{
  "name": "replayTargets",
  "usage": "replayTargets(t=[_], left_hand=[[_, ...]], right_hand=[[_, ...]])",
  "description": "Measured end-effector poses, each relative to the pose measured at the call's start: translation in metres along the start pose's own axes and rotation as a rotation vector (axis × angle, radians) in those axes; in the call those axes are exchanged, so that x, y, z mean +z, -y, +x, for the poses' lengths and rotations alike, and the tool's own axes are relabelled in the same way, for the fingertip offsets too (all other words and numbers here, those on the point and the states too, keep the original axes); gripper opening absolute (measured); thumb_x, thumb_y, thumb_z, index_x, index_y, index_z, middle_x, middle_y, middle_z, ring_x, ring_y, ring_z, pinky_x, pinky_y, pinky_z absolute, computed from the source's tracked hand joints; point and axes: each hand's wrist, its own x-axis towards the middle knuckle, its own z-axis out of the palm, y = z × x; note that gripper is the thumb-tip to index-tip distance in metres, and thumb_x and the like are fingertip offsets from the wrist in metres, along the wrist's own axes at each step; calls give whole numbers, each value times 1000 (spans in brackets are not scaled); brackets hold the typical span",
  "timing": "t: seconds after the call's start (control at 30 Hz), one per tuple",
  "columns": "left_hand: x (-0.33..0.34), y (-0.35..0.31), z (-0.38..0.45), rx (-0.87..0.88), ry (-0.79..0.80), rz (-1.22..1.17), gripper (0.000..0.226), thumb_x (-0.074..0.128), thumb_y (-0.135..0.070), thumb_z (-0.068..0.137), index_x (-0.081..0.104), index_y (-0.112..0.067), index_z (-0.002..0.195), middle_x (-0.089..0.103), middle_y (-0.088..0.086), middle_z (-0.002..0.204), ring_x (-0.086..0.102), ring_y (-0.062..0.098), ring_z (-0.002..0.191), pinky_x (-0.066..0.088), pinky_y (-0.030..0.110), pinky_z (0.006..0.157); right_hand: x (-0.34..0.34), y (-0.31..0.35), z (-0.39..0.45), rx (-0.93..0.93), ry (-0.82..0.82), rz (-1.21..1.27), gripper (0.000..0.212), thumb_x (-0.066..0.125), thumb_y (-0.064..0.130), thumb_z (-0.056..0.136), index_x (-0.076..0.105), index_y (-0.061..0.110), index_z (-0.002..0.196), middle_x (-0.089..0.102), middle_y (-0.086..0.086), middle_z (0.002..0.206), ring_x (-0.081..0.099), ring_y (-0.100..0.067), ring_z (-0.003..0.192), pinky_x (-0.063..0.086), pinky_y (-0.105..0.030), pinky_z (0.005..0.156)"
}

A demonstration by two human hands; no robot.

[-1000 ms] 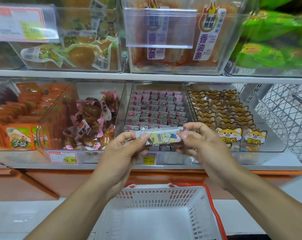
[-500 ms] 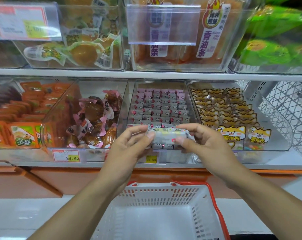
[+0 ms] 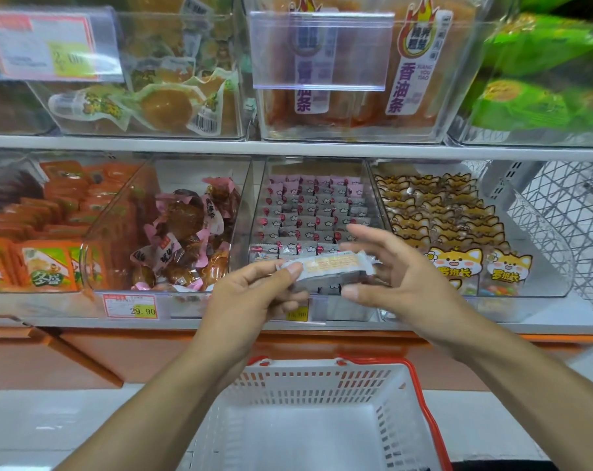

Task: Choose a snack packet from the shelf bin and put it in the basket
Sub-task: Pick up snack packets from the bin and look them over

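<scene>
My left hand point(image 3: 251, 300) pinches the left end of a small long snack packet point(image 3: 332, 270), white and grey with a pale orange patch, and holds it level in front of the lower shelf. Beside the packet's right end is my right hand point(image 3: 407, 283), fingers spread and loose, thumb below it; I see no grip on it. Behind the packet stands the clear shelf bin point(image 3: 259, 205) filled with rows of small pink and grey packets. The white basket point(image 3: 305, 385) with red handles sits below my hands, its inside bare.
Clear bins flank the middle one: brown snacks in pink wrappers point(image 3: 183, 232) to the left, orange packs point(image 3: 47, 263) further left, cat-face packets point(image 3: 458, 263) to the right. An upper shelf point(image 3: 288, 146) carries more bins. A white wire rack point(image 3: 567, 205) is at far right.
My right hand has let go of the packet's right end and opened its fingers. The left hand keeps its pinch, and the packet has turned to show its pale back.
</scene>
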Motion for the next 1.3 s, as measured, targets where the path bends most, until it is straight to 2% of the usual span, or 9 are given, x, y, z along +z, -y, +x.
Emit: replayTargets(t=[0.17,0.27,0.47,0.57,0.73,0.9,1.0,1.13,1.3], left_hand=[[3,0,1,-42,26,35,44,72,-64,67,81,-31,94,80,8,97,77,20,84,59,21,67],[3,2,1,-5,34,39,42,73,-64,67,79,-33,95,79,5,104,76,19,90,60,24,74],[-1,7,4,71,72,20,41,87,-42,63,78,-26,100,79,10,104,77,20,86,59,23,75],[-2,11,6,44,30,14,45,87,-44,62,79,-21,100,79,11,100,77,24,88,58,20,71],[0,13,9,67,-7,1,52,86,-41,60,76,-15,103,80,10,98,78,22,87,58,20,69],[4,15,8,100,-3,62,40,84,-30,70,73,-19,106,80,6,99,77,20,88,59,21,72],[4,21,8,150,-27,245,30,81,-17,85,70,-25,112,78,-7,102,76,15,92,61,25,80],[6,31,2,357,-43,770,32,76,-30,89,62,-46,113,65,-30,110,56,-14,109,44,4,87],[8,32,0,462,56,1059,41,69,-41,92,54,-47,130,49,-31,127,39,-15,120,24,9,103]], right_hand=[[5,0,-4,-49,-91,-44,40,81,30,75,72,36,114,70,-14,109,63,-42,94,59,-42,82],[6,-2,-2,7,-76,54,39,78,33,75,73,29,114,74,-15,92,73,-30,84,59,-26,75],[9,-9,7,158,-148,201,61,73,56,73,75,0,97,73,-28,92,71,-22,74,60,-28,72],[6,-9,8,214,-140,334,61,72,57,74,77,1,97,74,-18,86,70,-22,74,60,-27,70],[8,-7,7,185,-83,378,36,74,26,83,74,6,113,76,-14,110,71,-22,90,60,-26,80],[6,-5,10,139,-226,472,35,75,10,84,64,1,116,77,-17,106,73,-32,103,61,-28,81],[-3,3,15,7,-386,294,21,75,10,87,67,11,106,79,-3,99,76,-19,96,60,-22,77],[-24,9,29,-231,-637,-175,24,82,18,85,63,27,97,73,15,88,68,6,81,52,-10,71],[-33,2,50,-208,-695,-359,26,81,27,86,61,32,102,67,18,88,65,4,81,51,-16,72]])
